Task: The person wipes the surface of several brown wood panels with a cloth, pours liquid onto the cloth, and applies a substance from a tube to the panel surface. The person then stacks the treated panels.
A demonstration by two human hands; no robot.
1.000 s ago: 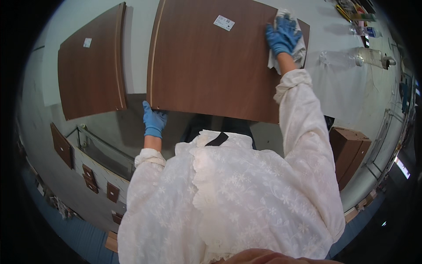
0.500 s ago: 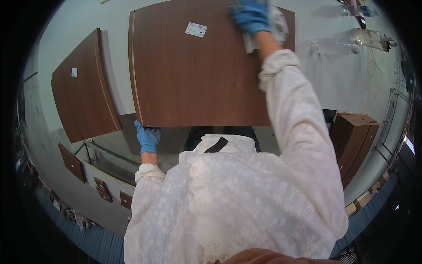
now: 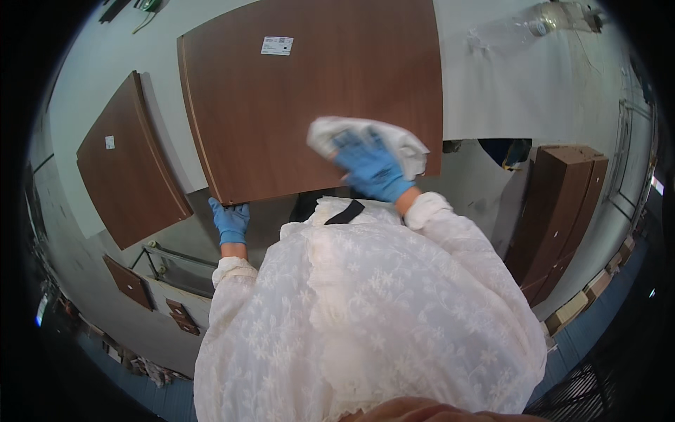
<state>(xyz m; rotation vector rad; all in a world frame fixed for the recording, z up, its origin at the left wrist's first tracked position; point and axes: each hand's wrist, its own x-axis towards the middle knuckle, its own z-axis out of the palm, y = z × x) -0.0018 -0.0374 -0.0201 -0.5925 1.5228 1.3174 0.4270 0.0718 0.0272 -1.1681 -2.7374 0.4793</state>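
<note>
The left hand [image 3: 230, 221], in a blue glove, touched the near left corner of the large brown panel [image 3: 295, 98]; how tightly its fingers closed could not be told. The right hand [image 3: 376, 169], likewise gloved, held a crumpled white cloth [image 3: 411, 149] under its palm, the fingers extended across the fabric. Hand and cloth, both slightly blurred, were over the near right part of the panel; whether the cloth touched the wood there could not be told.

The panel lay flat on the white table [image 3: 510, 98], its near edge jutting past that of the table toward the person. A paler strip ran along its left side, and a white label [image 3: 277, 46] was set toward its far edge. White sleeves led back from both gloves to a patterned white garment [image 3: 365, 295], marked by a black strip [image 3: 345, 212].

To the left, apart from the large panel, lay a smaller brown panel [image 3: 126, 169] with a small label [image 3: 110, 143] of its own. At the far right, a clear bottle [image 3: 496, 34] rested on its side. Beyond the table's near edge, brown boards [image 3: 552, 211] stood stacked at right, and a metal rail [image 3: 183, 259] showed at lower left.
</note>
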